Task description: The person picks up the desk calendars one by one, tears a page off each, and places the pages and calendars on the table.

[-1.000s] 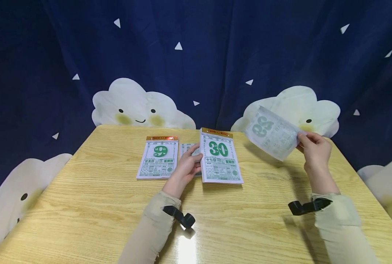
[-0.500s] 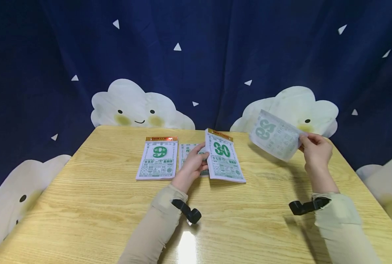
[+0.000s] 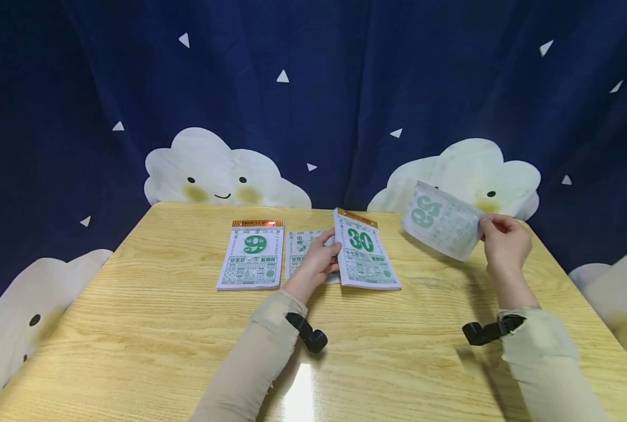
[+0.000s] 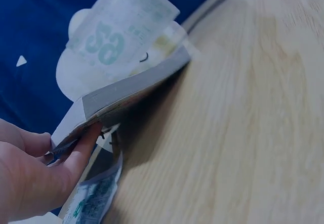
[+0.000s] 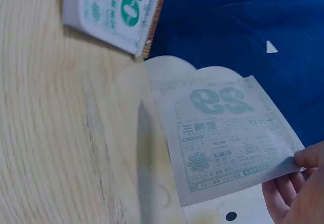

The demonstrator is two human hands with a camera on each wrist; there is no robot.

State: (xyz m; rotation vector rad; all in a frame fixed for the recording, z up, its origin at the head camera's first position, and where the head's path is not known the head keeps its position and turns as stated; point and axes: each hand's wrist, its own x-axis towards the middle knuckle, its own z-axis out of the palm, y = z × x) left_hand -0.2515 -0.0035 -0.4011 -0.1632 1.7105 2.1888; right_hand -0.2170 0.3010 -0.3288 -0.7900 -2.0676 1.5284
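Note:
My left hand (image 3: 317, 261) grips the left edge of a tear-off calendar (image 3: 367, 261) that shows a green 30 under a red and gold top band. In the left wrist view the calendar (image 4: 131, 86) tilts, its left side raised off the table, thumb above and fingers beneath. Over at the right, my right hand (image 3: 508, 243) pinches a corner of a thin calendar page (image 3: 442, 223) held up in the air. The right wrist view has this page (image 5: 223, 138) from the back, with a 29 showing through mirrored.
A second calendar pad (image 3: 252, 257) showing 9 lies flat at the left on the wooden table (image 3: 150, 328). Beside it are printed calendar sheets (image 3: 297, 243), partly covered by my left hand. A dark blue curtain (image 3: 313, 88) with clouds hangs behind the table.
My left hand has shifted right with the 30 calendar and tilted it further, baring more of the sheets beneath. The page in my right hand has dropped slightly.

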